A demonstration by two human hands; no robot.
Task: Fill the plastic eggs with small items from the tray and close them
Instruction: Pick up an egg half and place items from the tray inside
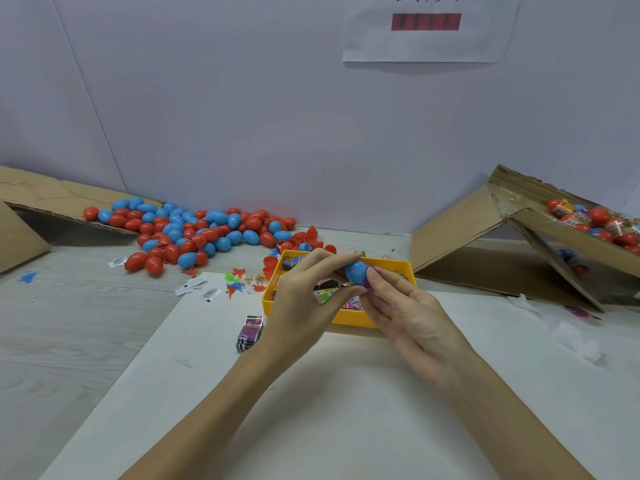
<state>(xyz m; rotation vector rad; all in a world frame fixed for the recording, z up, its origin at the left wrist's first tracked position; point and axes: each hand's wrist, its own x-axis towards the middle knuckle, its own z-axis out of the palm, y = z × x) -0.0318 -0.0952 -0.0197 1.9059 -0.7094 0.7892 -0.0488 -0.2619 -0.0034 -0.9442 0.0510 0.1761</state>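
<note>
**Hands pinch a blue egg over the yellow tray**

Both hands meet above the yellow tray (349, 322). The left hand (304, 299) pinches a blue plastic egg (356, 271) between thumb and fingertips; the right hand (408, 313) holds a purple piece (372, 277) against the egg's right end, fingers curled round it. The egg's long axis lies roughly level, running left to right, its smooth glossy shell rounded toward the left hand. It sits between the two sets of fingertips, just above the tray's colourful wrapped packets (325, 292). The tray is a shallow plastic rectangle on a white sheet (311, 410) on the desk (69, 323). Glossy red and blue eggs (190, 233) lie piled at the far left; a tilted cardboard box (554, 237) holds more at right.
</note>
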